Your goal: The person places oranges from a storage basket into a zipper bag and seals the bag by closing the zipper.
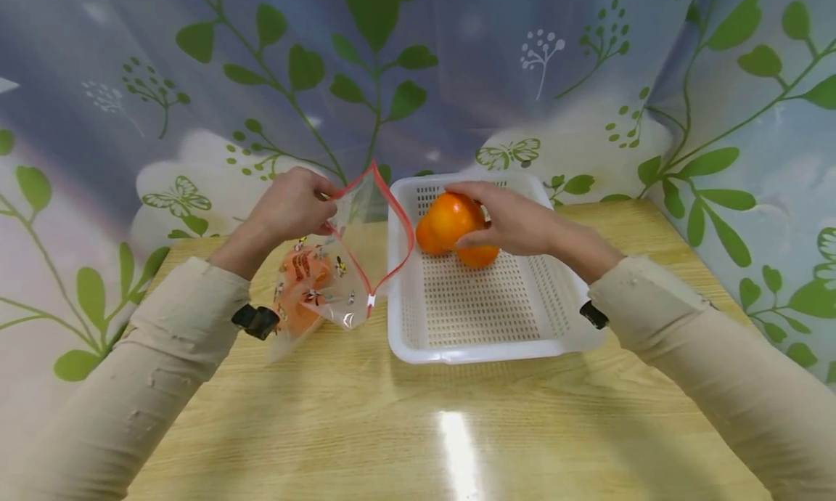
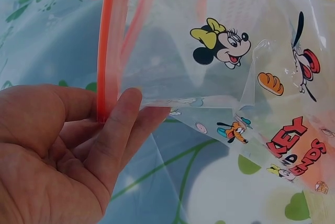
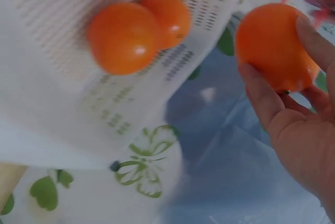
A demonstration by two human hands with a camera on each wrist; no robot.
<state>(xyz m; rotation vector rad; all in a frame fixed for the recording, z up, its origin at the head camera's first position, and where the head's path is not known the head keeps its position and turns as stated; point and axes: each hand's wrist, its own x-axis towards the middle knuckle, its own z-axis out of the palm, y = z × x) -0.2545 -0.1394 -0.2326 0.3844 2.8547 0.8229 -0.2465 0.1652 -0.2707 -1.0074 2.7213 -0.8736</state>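
Right hand (image 1: 516, 221) is gripping an orange fruit (image 1: 451, 218) above the white basket's (image 1: 490, 345) far-left corner, left hand (image 1: 290, 205) pinching the zip bag's (image 1: 329, 283) red rim; mouth probably needs holding wider.

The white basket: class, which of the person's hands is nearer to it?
Right. The right hand is over the basket, gripping an orange. The left hand is off to the basket's left, pinching the bag rim.
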